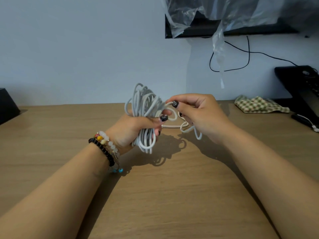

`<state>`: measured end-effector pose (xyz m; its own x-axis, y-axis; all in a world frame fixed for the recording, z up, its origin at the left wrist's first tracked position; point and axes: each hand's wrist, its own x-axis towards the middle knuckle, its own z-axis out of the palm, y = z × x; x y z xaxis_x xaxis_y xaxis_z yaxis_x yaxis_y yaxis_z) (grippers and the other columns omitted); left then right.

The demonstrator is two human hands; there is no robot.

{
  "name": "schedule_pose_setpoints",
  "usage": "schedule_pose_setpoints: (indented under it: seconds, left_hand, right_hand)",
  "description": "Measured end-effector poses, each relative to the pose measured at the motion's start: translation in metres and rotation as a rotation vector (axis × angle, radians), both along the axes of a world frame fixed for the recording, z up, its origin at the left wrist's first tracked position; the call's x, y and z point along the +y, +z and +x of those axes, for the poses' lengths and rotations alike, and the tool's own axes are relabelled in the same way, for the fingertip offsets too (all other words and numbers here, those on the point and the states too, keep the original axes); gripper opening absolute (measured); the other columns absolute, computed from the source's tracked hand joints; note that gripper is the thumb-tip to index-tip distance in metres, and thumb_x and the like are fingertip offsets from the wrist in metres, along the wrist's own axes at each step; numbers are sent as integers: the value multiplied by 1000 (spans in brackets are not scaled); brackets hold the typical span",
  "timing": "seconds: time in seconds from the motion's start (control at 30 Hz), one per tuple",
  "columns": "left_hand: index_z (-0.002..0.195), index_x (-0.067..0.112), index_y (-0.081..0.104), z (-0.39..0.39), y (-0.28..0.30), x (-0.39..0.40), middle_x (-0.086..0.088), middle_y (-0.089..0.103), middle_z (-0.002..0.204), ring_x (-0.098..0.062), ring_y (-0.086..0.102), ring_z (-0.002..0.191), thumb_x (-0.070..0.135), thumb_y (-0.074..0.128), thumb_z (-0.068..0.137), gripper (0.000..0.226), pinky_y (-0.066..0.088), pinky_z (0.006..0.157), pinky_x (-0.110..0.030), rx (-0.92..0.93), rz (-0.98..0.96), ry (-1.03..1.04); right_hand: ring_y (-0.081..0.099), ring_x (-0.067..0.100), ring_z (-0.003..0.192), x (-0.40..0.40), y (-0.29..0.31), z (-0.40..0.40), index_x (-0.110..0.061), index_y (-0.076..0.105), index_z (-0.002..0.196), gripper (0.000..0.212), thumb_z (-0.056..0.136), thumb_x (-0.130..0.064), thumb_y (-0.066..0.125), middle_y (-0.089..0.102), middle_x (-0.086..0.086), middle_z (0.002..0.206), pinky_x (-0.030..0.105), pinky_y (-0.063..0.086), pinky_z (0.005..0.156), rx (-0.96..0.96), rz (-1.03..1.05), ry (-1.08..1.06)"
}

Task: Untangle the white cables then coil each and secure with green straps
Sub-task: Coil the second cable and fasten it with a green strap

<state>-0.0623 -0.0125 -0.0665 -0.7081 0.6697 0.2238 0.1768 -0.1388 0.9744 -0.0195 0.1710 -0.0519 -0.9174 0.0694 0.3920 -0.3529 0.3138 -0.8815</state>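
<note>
From the head camera I look down on a wooden table (172, 195) with both bare forearms reaching in from the bottom corners. My left hand (136, 130) is wrapped around the middle of a thick bundle of white cables (146, 107), fingers and thumb curled tight round the strands; the loops stand up above the fist and hang out below it, held clear above the table. Beaded bracelets (105, 147) sit on that wrist.

My right hand (196, 114) is just beside the bundle on its right. Its thumb and forefinger pinch a single strand of cable close to the top of the left hand's grip. A loose end of white cable (189, 129) trails under the right palm in a few slack loops, and one stretch of it runs straight back to the left fist. I cannot tell whether these loops touch the table. The shadow of the bundle falls on the wood below.

At the far right edge of the table lies a green checked cloth (259, 105), with a black device (303, 90) behind it. On the wall above hangs a dark screen (195, 31) draped in clear plastic (217, 18), and thin black wires (241, 54) droop beneath it. A dark box (6, 106) sits at the far left.
</note>
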Motion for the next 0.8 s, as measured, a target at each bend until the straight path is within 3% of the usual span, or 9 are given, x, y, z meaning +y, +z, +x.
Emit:
schedule_pose_setpoints:
  seconds: [0.2,0.33,0.4,0.53,0.63,0.73,0.8]
  left_hand:
    - [93,4,69,-4,1,0,-3,54,51,-12,52,46,7,63,73,21,48,50,-24,63,-15,161]
    - [88,10,67,-14,2,-5,1,52,52,-11,49,48,10,65,75,13,48,49,-24,-91,182,334]
    - [93,10,65,-20,5,-9,4,51,52,-9,48,50,6,61,86,9,47,51,-22,-181,294,430]
    - [94,12,60,-32,11,-21,7,49,50,-7,45,49,8,52,96,9,38,60,-26,-257,433,606]
    - [83,11,59,-31,7,-18,6,50,49,-8,45,47,10,54,95,13,36,61,-29,-249,364,601]
    - [81,10,62,-28,-1,-10,2,55,53,-10,52,48,8,63,90,10,41,58,-30,-134,255,588]
    - [79,11,64,-25,-4,-7,0,57,56,-11,55,50,7,68,86,9,46,56,-28,-69,214,559]
  right_hand:
    - [52,-4,50,-2,1,0,-24,74,90,19,93,-11,61,64,-18,64,11,42,56,65,0,-31]
    - [55,1,55,-2,-3,-4,-27,72,83,18,89,-12,66,63,0,71,20,44,53,71,79,-82]
    - [49,7,50,1,-6,-7,-25,73,81,23,88,-6,62,62,-4,65,24,41,52,54,91,-111]
    - [46,0,44,16,4,-7,-20,74,86,25,90,-3,57,59,-17,52,15,37,49,94,44,-219]
    - [45,2,44,15,6,-4,-15,73,92,15,95,-16,59,54,-13,50,16,42,51,122,19,-130]
    - [37,11,43,7,6,0,-9,69,93,36,99,-36,46,42,-5,51,22,39,48,143,-100,-15]
    - [32,13,44,6,8,0,-7,66,92,43,101,-38,37,35,-2,53,24,35,46,147,-187,15]
